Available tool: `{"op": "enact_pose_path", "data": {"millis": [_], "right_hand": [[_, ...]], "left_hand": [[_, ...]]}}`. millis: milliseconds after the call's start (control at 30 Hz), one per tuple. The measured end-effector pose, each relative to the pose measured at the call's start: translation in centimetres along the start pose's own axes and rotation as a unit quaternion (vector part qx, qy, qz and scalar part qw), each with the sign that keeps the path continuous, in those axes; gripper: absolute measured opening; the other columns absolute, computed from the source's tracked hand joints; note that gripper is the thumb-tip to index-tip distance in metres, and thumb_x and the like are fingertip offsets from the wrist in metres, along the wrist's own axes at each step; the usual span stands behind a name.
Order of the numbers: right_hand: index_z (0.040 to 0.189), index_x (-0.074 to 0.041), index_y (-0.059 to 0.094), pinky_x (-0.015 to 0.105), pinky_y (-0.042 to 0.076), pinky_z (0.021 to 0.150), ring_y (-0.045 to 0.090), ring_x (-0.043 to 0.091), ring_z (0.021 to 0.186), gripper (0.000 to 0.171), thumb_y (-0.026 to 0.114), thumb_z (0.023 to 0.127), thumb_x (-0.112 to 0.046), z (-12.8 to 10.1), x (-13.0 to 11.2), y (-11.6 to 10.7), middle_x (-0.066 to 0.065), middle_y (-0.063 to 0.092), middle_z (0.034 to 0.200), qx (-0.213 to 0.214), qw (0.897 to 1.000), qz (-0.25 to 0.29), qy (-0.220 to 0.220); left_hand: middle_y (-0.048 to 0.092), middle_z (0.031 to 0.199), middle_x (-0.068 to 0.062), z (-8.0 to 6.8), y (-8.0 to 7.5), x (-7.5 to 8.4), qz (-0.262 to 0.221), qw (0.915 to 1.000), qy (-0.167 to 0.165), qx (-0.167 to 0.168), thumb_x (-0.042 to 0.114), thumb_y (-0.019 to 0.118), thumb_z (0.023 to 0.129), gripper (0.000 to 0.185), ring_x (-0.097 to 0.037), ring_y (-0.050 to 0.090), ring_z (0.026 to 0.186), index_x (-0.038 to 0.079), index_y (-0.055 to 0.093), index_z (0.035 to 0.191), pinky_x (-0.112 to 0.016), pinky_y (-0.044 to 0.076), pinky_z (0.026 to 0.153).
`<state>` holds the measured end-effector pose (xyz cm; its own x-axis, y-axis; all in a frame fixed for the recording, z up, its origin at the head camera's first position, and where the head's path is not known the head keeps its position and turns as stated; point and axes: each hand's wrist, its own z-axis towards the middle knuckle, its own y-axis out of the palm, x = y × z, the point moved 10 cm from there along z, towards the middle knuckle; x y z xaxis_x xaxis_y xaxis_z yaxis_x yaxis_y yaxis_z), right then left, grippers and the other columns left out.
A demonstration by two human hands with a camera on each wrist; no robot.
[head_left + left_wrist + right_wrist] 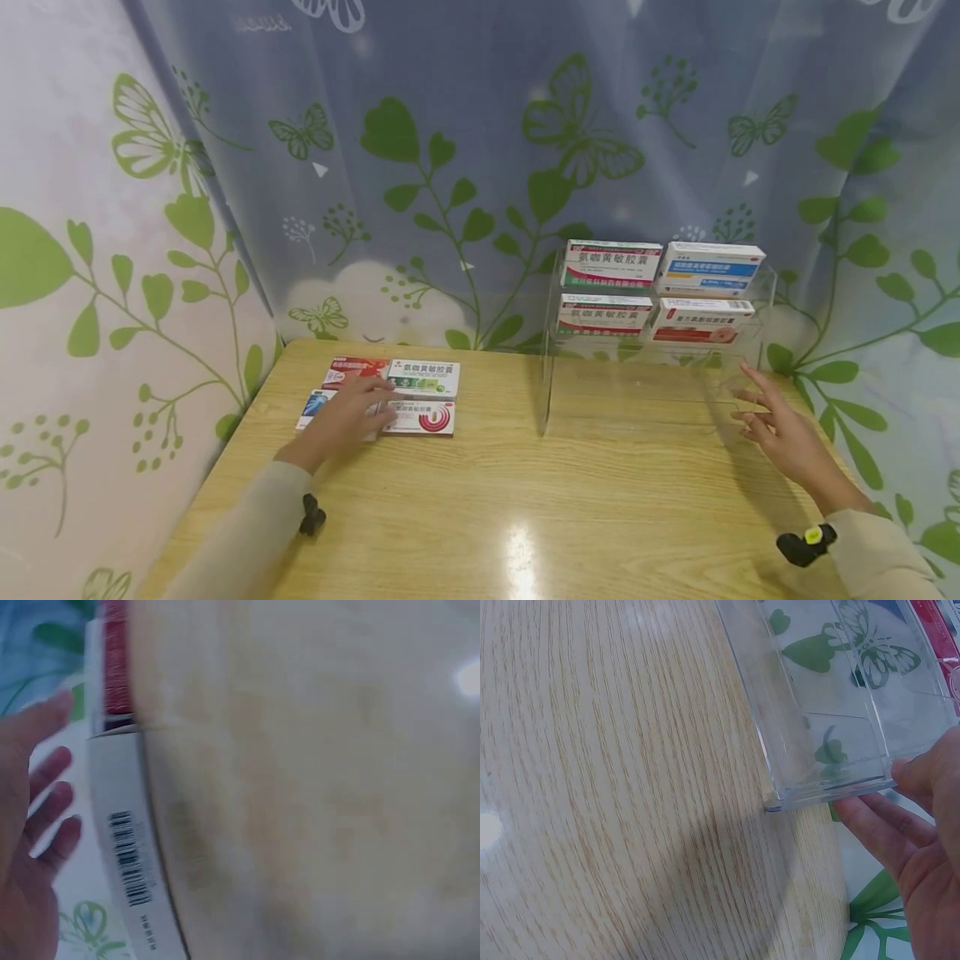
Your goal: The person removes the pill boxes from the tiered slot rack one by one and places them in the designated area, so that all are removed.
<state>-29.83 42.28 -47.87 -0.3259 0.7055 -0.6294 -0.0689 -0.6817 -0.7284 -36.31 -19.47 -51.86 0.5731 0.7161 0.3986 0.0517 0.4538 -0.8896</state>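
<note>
My left hand (348,421) is over a flat group of medicine boxes at the table's left, fingers loosely bent and partly covering them. The group has a red box (360,367), a white-green box (426,379), a white box with red rings (431,418) and a white-blue box (313,403). In the left wrist view, a box side with a barcode (131,855) shows beside the fingers. My right hand (783,433) is at the right side of a clear acrylic stand (622,392). Its thumb and fairly straight fingers lie along that side panel (832,791).
The stand's upper tiers hold two green-red boxes (611,271), a white-blue box (712,271) and a white-red box (701,323). Its lower front part shows bare clear plastic. Patterned curtains (465,167) surround the wooden table (465,517) at the back and sides.
</note>
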Motion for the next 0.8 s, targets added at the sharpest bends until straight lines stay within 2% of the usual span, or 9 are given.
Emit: {"op": "enact_pose_path", "data": {"millis": [67, 100, 200, 533, 800], "right_hand": [[0.177, -0.017, 0.011, 0.014, 0.062, 0.073, 0.055, -0.022, 0.106, 0.091, 0.053, 0.104, 0.019, 0.0, 0.0, 0.0, 0.05, 0.052, 0.143, 0.001, 1.0, 0.0, -0.001], [0.177, -0.017, 0.011, 0.014, 0.062, 0.073, 0.056, -0.022, 0.105, 0.091, 0.053, 0.104, 0.019, 0.0, 0.1, 0.0, 0.05, 0.052, 0.142, 0.001, 1.0, 0.001, -0.001], [0.177, -0.017, 0.012, 0.014, 0.062, 0.073, 0.056, -0.022, 0.106, 0.091, 0.053, 0.104, 0.019, 0.0, 0.1, 0.1, 0.05, 0.052, 0.142, 0.002, 1.0, 0.003, -0.004], [0.176, -0.016, 0.012, 0.015, 0.062, 0.072, 0.054, -0.023, 0.105, 0.093, 0.055, 0.103, 0.021, 0.0, 0.0, -0.1, 0.049, 0.053, 0.142, 0.003, 1.0, -0.007, -0.008], [0.176, -0.015, 0.015, 0.014, 0.062, 0.071, 0.057, -0.021, 0.104, 0.093, 0.056, 0.101, 0.022, 0.1, -0.2, 0.1, 0.047, 0.056, 0.14, 0.012, 1.0, -0.011, -0.017]], "left_hand": [[0.072, 0.138, -0.01, -0.2, 0.5, 1.1, 0.053, 0.9981, 0.032, -0.003, 0.027, 0.077, 0.103, 0.032, -0.036, 0.062, 0.136, 0.014, 0.08, 0.132, -0.066, 0.036, 0.127], [0.073, 0.137, -0.008, -0.3, 0.7, 1.5, 0.07, 0.9966, 0.045, -0.004, 0.029, 0.077, 0.103, 0.033, -0.035, 0.062, 0.136, 0.015, 0.08, 0.132, -0.066, 0.034, 0.128], [0.076, 0.136, -0.004, -0.7, 1.0, 1.8, 0.089, 0.994, 0.062, -0.007, 0.034, 0.076, 0.103, 0.034, -0.033, 0.063, 0.136, 0.018, 0.081, 0.132, -0.063, 0.037, 0.128], [0.075, 0.139, -0.003, -0.9, 0.8, 1.6, 0.088, 0.9951, 0.041, -0.017, 0.033, 0.077, 0.103, 0.035, -0.032, 0.062, 0.137, 0.016, 0.08, 0.133, -0.059, 0.044, 0.123], [0.074, 0.14, -0.006, -1.0, 0.9, 1.4, 0.084, 0.9954, 0.043, -0.018, 0.031, 0.075, 0.104, 0.034, -0.033, 0.062, 0.138, 0.014, 0.079, 0.133, -0.061, 0.04, 0.127]]}}
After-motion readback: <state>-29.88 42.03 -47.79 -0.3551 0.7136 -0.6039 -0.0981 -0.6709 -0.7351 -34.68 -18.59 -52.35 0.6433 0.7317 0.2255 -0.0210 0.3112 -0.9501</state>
